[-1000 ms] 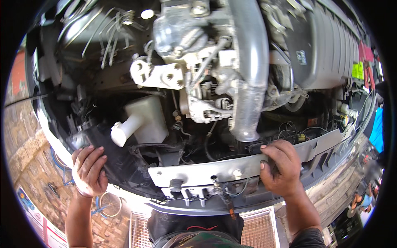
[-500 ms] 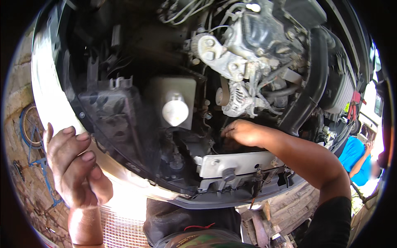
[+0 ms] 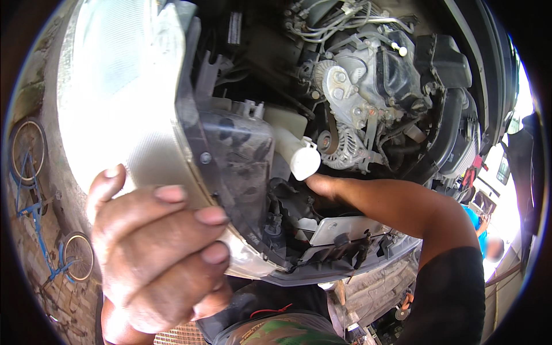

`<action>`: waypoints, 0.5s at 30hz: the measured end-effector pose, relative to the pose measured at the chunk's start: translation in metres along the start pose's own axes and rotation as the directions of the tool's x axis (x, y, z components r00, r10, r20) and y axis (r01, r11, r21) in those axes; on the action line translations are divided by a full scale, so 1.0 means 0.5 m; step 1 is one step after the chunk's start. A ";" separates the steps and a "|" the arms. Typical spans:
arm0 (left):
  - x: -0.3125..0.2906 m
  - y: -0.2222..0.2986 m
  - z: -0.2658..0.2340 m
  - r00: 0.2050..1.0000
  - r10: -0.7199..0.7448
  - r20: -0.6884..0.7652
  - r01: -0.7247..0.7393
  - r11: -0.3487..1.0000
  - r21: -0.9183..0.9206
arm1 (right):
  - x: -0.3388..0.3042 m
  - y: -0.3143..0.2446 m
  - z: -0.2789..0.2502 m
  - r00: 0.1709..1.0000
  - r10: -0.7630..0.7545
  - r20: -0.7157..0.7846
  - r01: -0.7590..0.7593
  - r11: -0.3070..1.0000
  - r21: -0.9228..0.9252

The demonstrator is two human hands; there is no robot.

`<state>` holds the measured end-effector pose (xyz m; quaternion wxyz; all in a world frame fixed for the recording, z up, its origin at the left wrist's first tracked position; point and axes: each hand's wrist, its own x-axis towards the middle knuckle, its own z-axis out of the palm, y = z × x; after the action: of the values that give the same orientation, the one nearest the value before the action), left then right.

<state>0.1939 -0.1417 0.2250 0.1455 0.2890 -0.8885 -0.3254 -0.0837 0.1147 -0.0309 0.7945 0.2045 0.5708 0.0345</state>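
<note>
My left hand (image 3: 161, 253) is raised close in front of the headlight (image 3: 115, 109), fingers curled in with the tips close together. Its palm is hidden, so I cannot make out anything held there. My right arm reaches across into the engine bay, and my right hand (image 3: 319, 185) drops out of sight past the wrist, below a white reservoir cap (image 3: 305, 163). What its fingers touch is hidden. Just behind that wrist sits the alternator (image 3: 351, 148), with a belt pulley beside it. A silver metal bracket (image 3: 329, 230) lies nearer to me, under the forearm.
A dark plastic housing (image 3: 238, 152) fills the space beside the headlight. The engine (image 3: 385, 75) and a black air duct (image 3: 440, 149) stand farther back. A blue bicycle (image 3: 37, 218) lies at the left; a person in blue (image 3: 489, 247) is at the far right.
The view has shifted, bringing the headlight and my left hand closer. My right hand has sunk deeper; its fingers were visible near the alternator before and are now hidden.
</note>
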 end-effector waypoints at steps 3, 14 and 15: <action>0.006 -0.010 -0.004 0.998 0.056 0.039 -0.054 0.996 -0.064 | -0.035 -0.005 0.028 0.998 0.010 0.055 -0.015 0.994 0.105; 0.033 -0.025 0.052 0.958 0.226 -0.175 -0.243 0.967 -0.080 | 0.020 0.027 -0.013 0.965 -0.059 0.256 0.038 0.996 0.087; 0.033 -0.028 0.063 0.944 0.244 -0.223 -0.266 0.961 -0.076 | 0.013 0.036 -0.008 0.951 -0.069 0.302 0.032 0.991 0.127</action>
<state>0.1726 -0.1451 0.1932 0.2951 0.1965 -0.8796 -0.3172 -0.0819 0.1342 -0.0312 0.8600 0.2403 0.4472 -0.0522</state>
